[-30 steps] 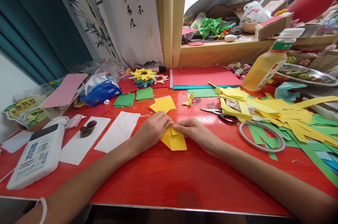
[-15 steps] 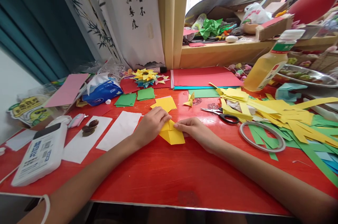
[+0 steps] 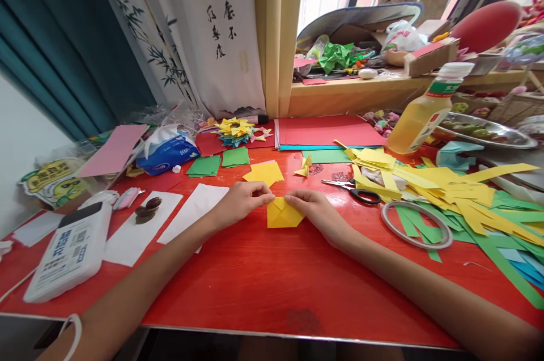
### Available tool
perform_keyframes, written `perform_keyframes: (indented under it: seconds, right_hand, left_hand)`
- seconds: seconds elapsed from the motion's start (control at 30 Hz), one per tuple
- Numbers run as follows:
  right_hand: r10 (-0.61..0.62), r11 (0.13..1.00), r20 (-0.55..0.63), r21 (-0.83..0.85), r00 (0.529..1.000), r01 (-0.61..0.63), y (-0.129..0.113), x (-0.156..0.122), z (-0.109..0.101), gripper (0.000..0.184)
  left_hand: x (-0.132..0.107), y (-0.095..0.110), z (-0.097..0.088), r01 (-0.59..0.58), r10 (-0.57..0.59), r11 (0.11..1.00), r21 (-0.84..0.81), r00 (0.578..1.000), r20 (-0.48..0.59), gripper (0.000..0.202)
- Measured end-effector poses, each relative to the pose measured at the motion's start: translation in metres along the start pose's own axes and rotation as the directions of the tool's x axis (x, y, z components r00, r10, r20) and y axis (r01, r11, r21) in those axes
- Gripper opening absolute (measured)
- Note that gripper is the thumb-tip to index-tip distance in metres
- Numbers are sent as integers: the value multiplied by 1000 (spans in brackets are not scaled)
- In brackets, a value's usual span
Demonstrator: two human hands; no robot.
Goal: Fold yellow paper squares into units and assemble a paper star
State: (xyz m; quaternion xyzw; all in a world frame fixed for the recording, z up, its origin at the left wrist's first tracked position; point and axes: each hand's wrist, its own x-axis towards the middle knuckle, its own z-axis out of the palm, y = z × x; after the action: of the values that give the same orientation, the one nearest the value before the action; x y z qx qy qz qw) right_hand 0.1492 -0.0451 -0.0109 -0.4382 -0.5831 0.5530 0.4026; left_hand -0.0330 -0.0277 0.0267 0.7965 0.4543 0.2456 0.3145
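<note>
A partly folded sheet of yellow origami paper is held low over the red table, with creases and a small flap at its top. My left hand pinches at its upper left corner, thumb against fingertips. On the upper right edge, my right hand grips the sheet between thumb and fingers. Just behind the hands lies a stack of yellow paper squares. A small folded yellow piece stands to the right of that stack.
Scissors and a tape roll lie right of my hands, beside yellow and green paper strips. A juice bottle stands behind them. Leftward are white paper sheets, a white case and a tissue pack.
My left hand has shifted off the top of the yellow paper to its corner. The sheet has turned, its lower edge now nearly level. The camera view has moved slightly.
</note>
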Motion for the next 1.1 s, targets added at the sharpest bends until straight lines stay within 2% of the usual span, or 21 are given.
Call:
perform_keyframes:
  seconds: [0.1,0.17,0.23,0.33,0.4,0.57,0.77,0.93,1.1]
  right_hand:
    - [-9,979,-58,201,998,21,-3,2,0,33]
    - [3,943,-39,331,999,10,-6,2,1,39]
    - [5,934,12,357,1000,-9,-8,2,3,39]
    - [-28,958,76,286,997,5,-8,1,3,30]
    - [-50,962,66,272,997,30,-5,1,2,27]
    - [-76,954,-54,288,996,88,1,4,-3,24]
    - [-28,973,42,229,999,18,0,4,-2,24]
    - [-108,975,-76,185,991,120,0,1,-3,25]
    - [-71,971,-55,226,996,81,1,2,-3,26]
  left_hand:
    - [0,-2,3,70,-70,981,-182,998,7,24]
    - [1,-4,7,112,-125,936,-334,992,-19,25]
    - [1,-5,10,121,-168,883,-453,984,-65,25]
    - [0,-3,15,106,-195,833,-542,975,-108,24]
    - [-1,-2,17,108,-191,823,-558,977,-91,24]
    - [-1,-2,22,146,-158,828,-541,987,24,22]
    - [0,-2,19,84,-161,819,-567,983,-86,18]
    - [0,-1,17,111,-167,831,-545,984,-55,16]
    - [0,-2,19,89,-158,822,-563,985,-75,18]
